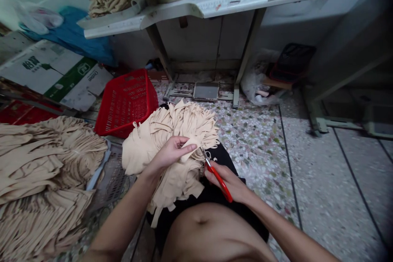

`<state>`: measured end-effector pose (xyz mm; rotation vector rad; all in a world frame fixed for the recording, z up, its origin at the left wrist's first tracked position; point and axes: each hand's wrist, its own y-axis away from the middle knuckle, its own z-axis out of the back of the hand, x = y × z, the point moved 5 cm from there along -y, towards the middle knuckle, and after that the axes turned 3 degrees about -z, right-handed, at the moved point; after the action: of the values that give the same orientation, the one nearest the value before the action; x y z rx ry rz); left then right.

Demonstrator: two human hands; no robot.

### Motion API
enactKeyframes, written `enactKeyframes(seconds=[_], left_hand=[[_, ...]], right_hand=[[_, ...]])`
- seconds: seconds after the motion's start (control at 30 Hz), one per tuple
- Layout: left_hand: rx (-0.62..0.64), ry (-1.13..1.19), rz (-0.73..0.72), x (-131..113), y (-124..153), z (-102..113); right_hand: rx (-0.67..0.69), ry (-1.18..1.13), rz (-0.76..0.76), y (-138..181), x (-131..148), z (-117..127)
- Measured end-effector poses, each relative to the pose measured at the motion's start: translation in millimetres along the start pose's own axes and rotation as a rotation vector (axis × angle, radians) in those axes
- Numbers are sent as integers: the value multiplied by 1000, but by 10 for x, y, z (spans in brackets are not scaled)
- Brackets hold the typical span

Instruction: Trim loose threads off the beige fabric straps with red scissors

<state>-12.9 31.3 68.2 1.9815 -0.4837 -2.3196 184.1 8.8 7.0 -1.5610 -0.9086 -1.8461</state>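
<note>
A bundle of beige fabric pieces (153, 131) with many narrow strips lies across my lap, over black clothing. My left hand (173, 151) pinches one beige piece between thumb and fingers, near the middle of the bundle. In my right hand (225, 178) are scissors (218, 180) with red handles. Their metal blades point up and left and meet the fabric just right of my left thumb. Whether the blades are apart is too small to tell. More beige pieces (178, 186) hang down below my left hand.
A red plastic basket (123, 102) stands beyond my lap to the left. Stacked beige fabric (39, 163) fills a grey crate (112, 172) at far left, below a white-and-green carton (58, 73). Ahead is a sewing table (233, 4) with a foot pedal (206, 91) underneath.
</note>
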Motion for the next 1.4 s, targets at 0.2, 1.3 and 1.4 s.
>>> enactKeyframes(seconds=[0.2, 1.3, 1.4], left_hand=[[21, -2, 28, 17, 19, -8], [327, -71, 88, 175, -4, -221], [358, -79, 78, 124, 27, -238]], right_hand=[[-51, 60, 33, -102, -1, 54], [-126, -155, -112, 5, -303, -118], [-203, -166, -148, 87, -402, -155]])
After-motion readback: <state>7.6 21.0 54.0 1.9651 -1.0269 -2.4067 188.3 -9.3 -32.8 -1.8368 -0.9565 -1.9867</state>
